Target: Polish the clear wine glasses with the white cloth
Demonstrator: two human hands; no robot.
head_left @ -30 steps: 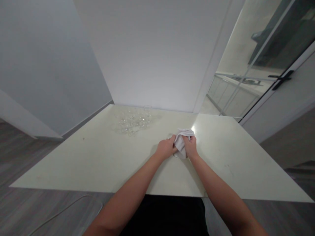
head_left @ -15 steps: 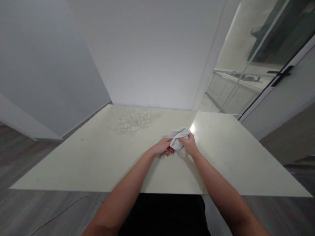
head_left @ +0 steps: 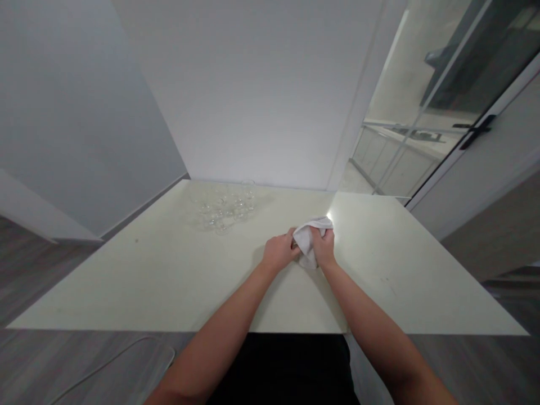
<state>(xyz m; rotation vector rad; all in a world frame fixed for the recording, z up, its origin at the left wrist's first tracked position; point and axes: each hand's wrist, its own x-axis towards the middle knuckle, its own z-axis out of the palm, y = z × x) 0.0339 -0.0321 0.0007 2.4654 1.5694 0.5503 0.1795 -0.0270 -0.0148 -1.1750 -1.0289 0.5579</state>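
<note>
My right hand (head_left: pixel 323 246) is closed on a white cloth (head_left: pixel 307 242), pinching its upper folds above the table. My left hand (head_left: pixel 280 250) is curled at the cloth's left edge, with the fingers bent against it. A small shiny edge shows between those fingers and the cloth; the thing it belongs to is mostly covered, so I cannot make it out. Several clear glasses (head_left: pixel 223 212) stand close together farther back, left of my hands.
The pale tabletop (head_left: pixel 126 287) meets a white wall (head_left: pixel 253 101) at the back. A glass-paned door with a black handle (head_left: pixel 478 130) is at the right. A cable (head_left: pixel 103 365) lies on the floor at front left.
My left hand has turned and shifted slightly right, its back now more visible. The reddish patch below the cloth is now hidden. My right hand has folded the cloth's top edge over.
</note>
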